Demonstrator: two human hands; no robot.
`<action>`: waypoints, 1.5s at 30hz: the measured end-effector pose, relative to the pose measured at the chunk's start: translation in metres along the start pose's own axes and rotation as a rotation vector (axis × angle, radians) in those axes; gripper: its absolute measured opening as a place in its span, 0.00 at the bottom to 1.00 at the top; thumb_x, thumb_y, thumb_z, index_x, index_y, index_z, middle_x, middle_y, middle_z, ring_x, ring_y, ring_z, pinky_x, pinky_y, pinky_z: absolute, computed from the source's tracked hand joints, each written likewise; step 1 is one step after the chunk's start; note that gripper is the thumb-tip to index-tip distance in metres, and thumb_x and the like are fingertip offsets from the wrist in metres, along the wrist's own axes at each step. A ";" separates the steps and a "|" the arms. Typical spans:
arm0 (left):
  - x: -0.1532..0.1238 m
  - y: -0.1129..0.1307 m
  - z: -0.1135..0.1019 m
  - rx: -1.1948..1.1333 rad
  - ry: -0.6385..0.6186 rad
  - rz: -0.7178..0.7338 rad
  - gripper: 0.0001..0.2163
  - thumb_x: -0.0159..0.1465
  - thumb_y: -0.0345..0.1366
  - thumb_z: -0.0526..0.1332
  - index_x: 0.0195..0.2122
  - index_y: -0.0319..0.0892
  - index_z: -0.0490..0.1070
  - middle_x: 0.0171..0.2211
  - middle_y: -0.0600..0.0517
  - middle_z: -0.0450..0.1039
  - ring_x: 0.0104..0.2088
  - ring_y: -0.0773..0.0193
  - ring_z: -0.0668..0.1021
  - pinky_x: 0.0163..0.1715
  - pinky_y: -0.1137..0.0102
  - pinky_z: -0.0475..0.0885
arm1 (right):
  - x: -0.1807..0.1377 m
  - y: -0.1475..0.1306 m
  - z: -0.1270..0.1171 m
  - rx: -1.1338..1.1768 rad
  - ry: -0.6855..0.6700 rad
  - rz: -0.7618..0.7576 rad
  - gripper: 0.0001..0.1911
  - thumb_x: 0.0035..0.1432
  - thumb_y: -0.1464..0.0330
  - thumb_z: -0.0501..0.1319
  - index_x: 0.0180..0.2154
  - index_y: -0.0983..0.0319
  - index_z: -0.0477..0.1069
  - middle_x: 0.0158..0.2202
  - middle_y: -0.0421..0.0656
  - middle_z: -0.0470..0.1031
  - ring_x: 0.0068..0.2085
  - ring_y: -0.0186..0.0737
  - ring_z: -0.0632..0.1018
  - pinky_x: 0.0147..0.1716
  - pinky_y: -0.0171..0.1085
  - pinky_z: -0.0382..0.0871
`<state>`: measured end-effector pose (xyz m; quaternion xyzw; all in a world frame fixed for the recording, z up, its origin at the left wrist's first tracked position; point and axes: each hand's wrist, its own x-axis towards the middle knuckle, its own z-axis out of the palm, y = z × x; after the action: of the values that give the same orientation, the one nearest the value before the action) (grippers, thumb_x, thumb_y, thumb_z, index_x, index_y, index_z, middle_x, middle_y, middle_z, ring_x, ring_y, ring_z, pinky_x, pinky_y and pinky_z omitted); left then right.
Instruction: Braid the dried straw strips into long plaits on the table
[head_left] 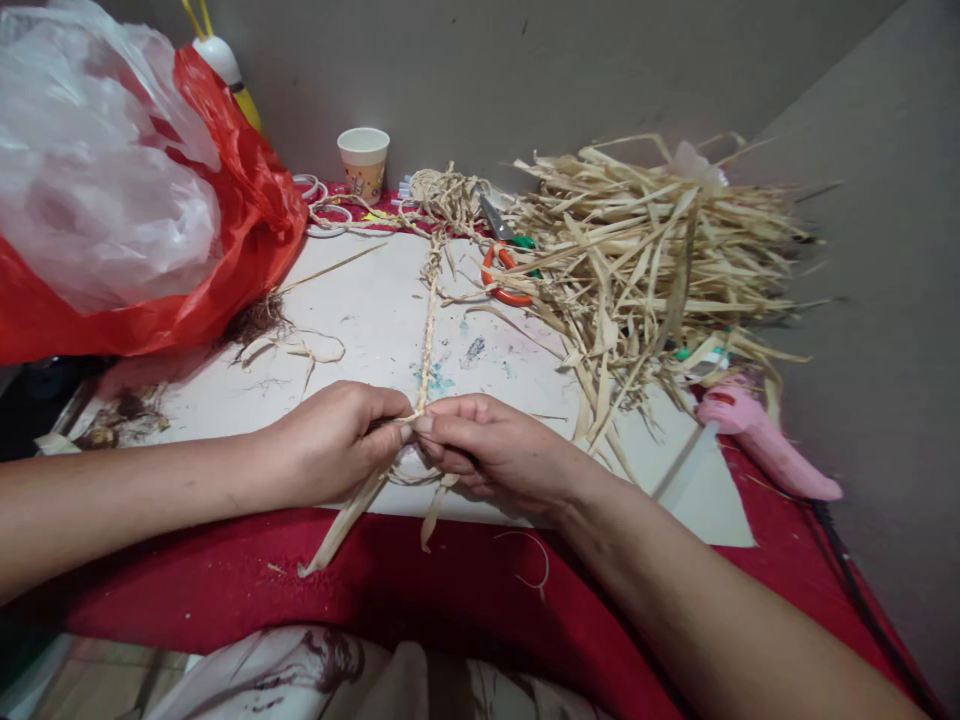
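Observation:
A thin braid of dry straw-coloured leaf strips (429, 335) runs from the back of the white board down to my two hands. My left hand (341, 440) pinches the braid's near end from the left, thumb against fingers. From the right, my right hand (487, 445) pinches the same end, its thumb tip touching the left thumb. Loose strip ends hang below: a wide strip (345, 525) slants under my left hand, and a shorter strip (435, 515) drops under the right. The strips' crossing between the fingertips is mostly hidden.
A large pile of dry leaf strips (660, 250) lies at the right, with orange-handled scissors (504, 275) beside it. A pink glue gun (772, 440) rests at the board's right edge. Behind stand a paper cup (364, 165) and coiled braid (450, 198). Plastic bags (255, 230) fill the left.

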<state>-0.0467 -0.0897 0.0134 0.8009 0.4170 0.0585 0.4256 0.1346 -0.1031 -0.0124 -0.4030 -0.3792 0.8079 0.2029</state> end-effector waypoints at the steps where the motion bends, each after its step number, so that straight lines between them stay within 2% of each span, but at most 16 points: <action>1: -0.001 0.001 -0.001 0.076 0.018 0.011 0.12 0.64 0.35 0.49 0.27 0.40 0.68 0.21 0.56 0.64 0.24 0.70 0.65 0.25 0.74 0.57 | 0.000 0.001 0.001 0.001 0.026 -0.015 0.12 0.54 0.67 0.57 0.21 0.62 0.59 0.12 0.30 0.51 0.13 0.23 0.48 0.11 0.28 0.38; 6: -0.012 0.006 -0.002 0.402 0.069 0.020 0.12 0.64 0.36 0.49 0.25 0.42 0.63 0.20 0.55 0.64 0.20 0.70 0.63 0.22 0.72 0.52 | 0.001 0.007 0.009 -0.042 0.112 -0.073 0.11 0.52 0.69 0.55 0.19 0.63 0.63 0.09 0.32 0.55 0.11 0.24 0.52 0.11 0.28 0.41; 9: -0.020 0.008 0.005 0.543 0.066 0.026 0.11 0.64 0.37 0.47 0.28 0.43 0.63 0.20 0.54 0.66 0.18 0.68 0.65 0.20 0.70 0.49 | 0.001 0.008 0.014 -0.024 0.151 -0.092 0.11 0.52 0.69 0.54 0.20 0.65 0.67 0.08 0.32 0.55 0.10 0.23 0.52 0.10 0.27 0.42; 11: -0.024 0.009 0.011 0.621 0.049 0.032 0.08 0.64 0.34 0.47 0.31 0.43 0.64 0.20 0.53 0.68 0.17 0.66 0.66 0.19 0.69 0.48 | 0.000 0.008 0.017 0.016 0.160 -0.074 0.13 0.52 0.68 0.55 0.18 0.64 0.65 0.08 0.32 0.55 0.10 0.23 0.50 0.10 0.27 0.40; 14: -0.026 0.011 0.019 0.683 -0.012 0.054 0.07 0.59 0.29 0.50 0.36 0.42 0.64 0.20 0.53 0.69 0.18 0.63 0.69 0.18 0.68 0.48 | -0.002 0.007 0.020 0.082 0.141 -0.046 0.18 0.52 0.66 0.57 0.14 0.63 0.58 0.09 0.32 0.54 0.11 0.22 0.49 0.10 0.27 0.38; 17: -0.026 0.014 0.023 0.717 -0.056 0.076 0.10 0.56 0.27 0.50 0.39 0.39 0.64 0.25 0.50 0.72 0.19 0.61 0.72 0.17 0.68 0.51 | -0.003 0.009 0.020 0.122 0.129 -0.052 0.19 0.53 0.65 0.57 0.15 0.63 0.58 0.10 0.32 0.54 0.12 0.22 0.49 0.11 0.28 0.38; 24: -0.030 0.016 0.037 0.821 -0.112 0.052 0.13 0.58 0.25 0.46 0.37 0.38 0.68 0.29 0.45 0.73 0.23 0.61 0.73 0.19 0.68 0.54 | -0.002 0.013 0.022 0.107 0.134 -0.067 0.18 0.53 0.65 0.58 0.16 0.64 0.59 0.11 0.32 0.53 0.13 0.22 0.50 0.12 0.27 0.40; 27: -0.040 0.016 0.041 0.649 -0.142 0.012 0.09 0.55 0.26 0.52 0.29 0.40 0.71 0.24 0.49 0.71 0.19 0.64 0.68 0.18 0.68 0.51 | -0.002 0.012 0.022 0.135 0.149 -0.050 0.11 0.52 0.66 0.60 0.22 0.64 0.65 0.12 0.31 0.54 0.13 0.22 0.50 0.11 0.27 0.39; 30: -0.047 0.022 0.023 0.338 -0.041 -0.038 0.08 0.55 0.35 0.57 0.20 0.43 0.68 0.16 0.54 0.65 0.16 0.69 0.61 0.19 0.69 0.50 | -0.003 0.011 0.020 0.163 0.128 -0.043 0.09 0.51 0.65 0.60 0.26 0.64 0.68 0.13 0.30 0.53 0.13 0.22 0.48 0.11 0.27 0.37; 32: -0.043 0.026 0.001 0.255 0.053 -0.044 0.11 0.59 0.40 0.54 0.24 0.44 0.70 0.18 0.54 0.65 0.18 0.69 0.63 0.20 0.71 0.55 | -0.003 0.011 0.019 0.182 0.093 -0.055 0.08 0.51 0.65 0.61 0.27 0.64 0.68 0.13 0.30 0.53 0.13 0.22 0.47 0.11 0.27 0.37; 34: -0.032 0.027 -0.018 0.007 0.219 -0.110 0.09 0.59 0.40 0.55 0.29 0.43 0.72 0.21 0.53 0.68 0.23 0.67 0.67 0.24 0.74 0.59 | -0.004 0.011 0.018 0.193 0.057 -0.079 0.09 0.52 0.64 0.61 0.29 0.64 0.68 0.13 0.29 0.52 0.13 0.22 0.47 0.11 0.26 0.36; 35: -0.025 0.026 -0.023 -0.097 0.247 -0.142 0.08 0.58 0.39 0.56 0.32 0.42 0.72 0.24 0.53 0.69 0.26 0.66 0.69 0.26 0.74 0.61 | -0.004 0.011 0.018 0.193 0.046 -0.089 0.09 0.52 0.64 0.61 0.30 0.64 0.68 0.14 0.29 0.52 0.13 0.22 0.47 0.11 0.26 0.36; 37: -0.011 0.020 -0.023 -0.321 0.141 -0.160 0.07 0.57 0.37 0.57 0.33 0.41 0.71 0.27 0.54 0.71 0.28 0.67 0.70 0.30 0.74 0.63 | -0.004 0.012 0.018 0.190 0.036 -0.110 0.10 0.53 0.63 0.61 0.30 0.64 0.67 0.14 0.29 0.53 0.14 0.22 0.47 0.11 0.26 0.37; 39: 0.001 0.012 -0.014 -0.565 -0.078 -0.165 0.07 0.57 0.35 0.55 0.32 0.39 0.70 0.27 0.53 0.70 0.27 0.68 0.69 0.30 0.74 0.64 | -0.003 0.013 0.017 0.177 0.027 -0.131 0.11 0.54 0.63 0.60 0.27 0.63 0.63 0.14 0.29 0.53 0.13 0.22 0.47 0.10 0.26 0.37; 41: 0.007 0.006 -0.004 -0.700 -0.133 -0.173 0.07 0.57 0.34 0.54 0.30 0.38 0.69 0.24 0.54 0.67 0.24 0.70 0.67 0.28 0.75 0.64 | -0.003 0.013 0.016 0.150 0.020 -0.143 0.13 0.55 0.62 0.59 0.25 0.63 0.61 0.14 0.29 0.53 0.13 0.21 0.47 0.10 0.26 0.37; 45: 0.008 0.002 0.000 -0.604 -0.134 -0.197 0.07 0.56 0.31 0.53 0.27 0.38 0.69 0.21 0.55 0.64 0.22 0.71 0.63 0.23 0.76 0.60 | -0.002 0.014 0.013 0.073 0.038 -0.124 0.11 0.55 0.62 0.59 0.29 0.63 0.64 0.14 0.29 0.54 0.12 0.22 0.48 0.09 0.26 0.38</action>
<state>-0.0402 -0.0843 0.0134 0.5962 0.4272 0.0853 0.6743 0.1249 -0.1190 -0.0171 -0.3865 -0.3697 0.7992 0.2742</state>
